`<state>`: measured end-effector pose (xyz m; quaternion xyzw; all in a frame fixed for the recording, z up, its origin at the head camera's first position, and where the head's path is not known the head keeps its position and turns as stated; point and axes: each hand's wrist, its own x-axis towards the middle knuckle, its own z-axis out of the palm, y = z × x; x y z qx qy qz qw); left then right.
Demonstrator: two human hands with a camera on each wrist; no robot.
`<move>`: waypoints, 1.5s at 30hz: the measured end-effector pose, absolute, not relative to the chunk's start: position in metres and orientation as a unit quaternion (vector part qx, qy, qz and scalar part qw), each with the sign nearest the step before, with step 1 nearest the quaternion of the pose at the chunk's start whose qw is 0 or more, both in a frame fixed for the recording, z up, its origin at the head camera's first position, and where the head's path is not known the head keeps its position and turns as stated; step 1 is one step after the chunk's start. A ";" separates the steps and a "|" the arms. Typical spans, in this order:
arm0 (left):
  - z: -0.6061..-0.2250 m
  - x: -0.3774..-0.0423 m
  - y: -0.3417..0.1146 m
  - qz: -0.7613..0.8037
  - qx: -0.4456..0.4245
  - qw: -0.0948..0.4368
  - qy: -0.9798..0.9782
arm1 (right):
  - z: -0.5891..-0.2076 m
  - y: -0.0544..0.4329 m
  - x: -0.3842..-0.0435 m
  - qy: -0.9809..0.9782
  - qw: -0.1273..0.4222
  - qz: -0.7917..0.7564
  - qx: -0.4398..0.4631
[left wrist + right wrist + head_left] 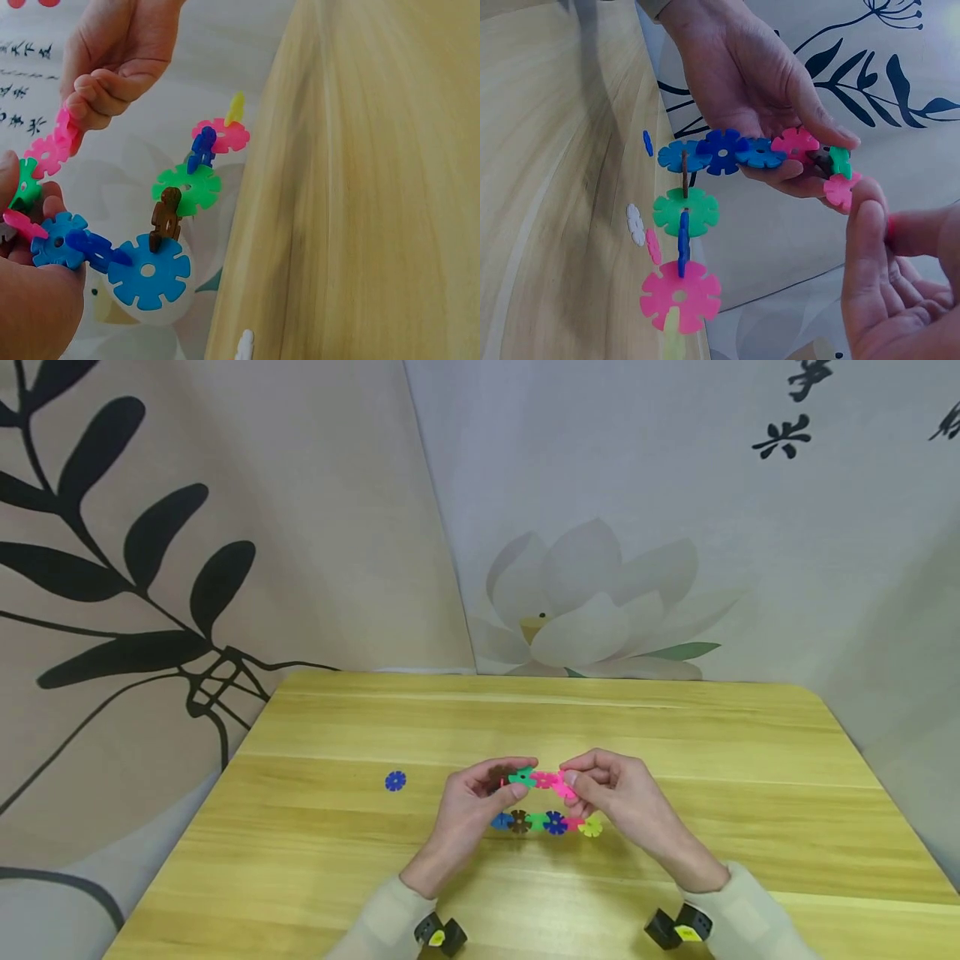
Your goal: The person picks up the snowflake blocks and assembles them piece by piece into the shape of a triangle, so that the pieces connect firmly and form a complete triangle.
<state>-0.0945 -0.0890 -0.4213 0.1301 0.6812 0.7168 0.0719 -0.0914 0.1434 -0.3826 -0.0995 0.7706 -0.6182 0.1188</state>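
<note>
A chain of interlocking plastic snowflake discs hangs between the two hands over the table. My left hand (472, 803) grips it by the green disc (522, 777), with a brown disc partly hidden among the fingers. At the chain's end, a pink disc (66, 129) is pinched between thumb and fingers of my right hand (628, 789), joined to another pink disc (46, 155). From the left hand the chain loops down through a light blue disc (684, 156), a light green disc (687, 213) and a pink disc (680, 296) to a yellow disc (592, 825) at the free end.
A loose blue disc (395, 781) lies on the wooden table (315, 860), left of the hands. The right wrist view also shows a white disc (635, 224) and a pink piece (653, 246) on the tabletop. A printed backdrop (337, 527) stands behind the table.
</note>
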 end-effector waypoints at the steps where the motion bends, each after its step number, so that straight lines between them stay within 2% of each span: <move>1: -0.421 -0.094 -0.089 0.716 0.130 0.072 0.682 | -0.383 0.143 -0.091 0.771 0.118 -0.618 -0.099; 14: -0.427 -0.093 -0.086 0.716 0.126 0.056 0.685 | -0.388 0.135 -0.092 0.743 0.135 -0.652 -0.064; 20: -0.426 -0.094 -0.086 0.708 0.128 0.072 0.691 | -0.392 0.136 -0.096 0.734 0.152 -0.660 -0.053; 29: -0.423 -0.096 -0.088 0.690 0.129 0.085 0.707 | -0.395 0.135 -0.099 0.730 0.161 -0.662 -0.061; 39: -0.420 -0.097 -0.087 0.675 0.091 0.088 0.726 | -0.393 0.128 -0.099 0.734 0.155 -0.655 -0.090; 45: -0.419 -0.097 -0.086 0.687 0.074 0.063 0.720 | -0.393 0.122 -0.101 0.752 0.145 -0.634 -0.107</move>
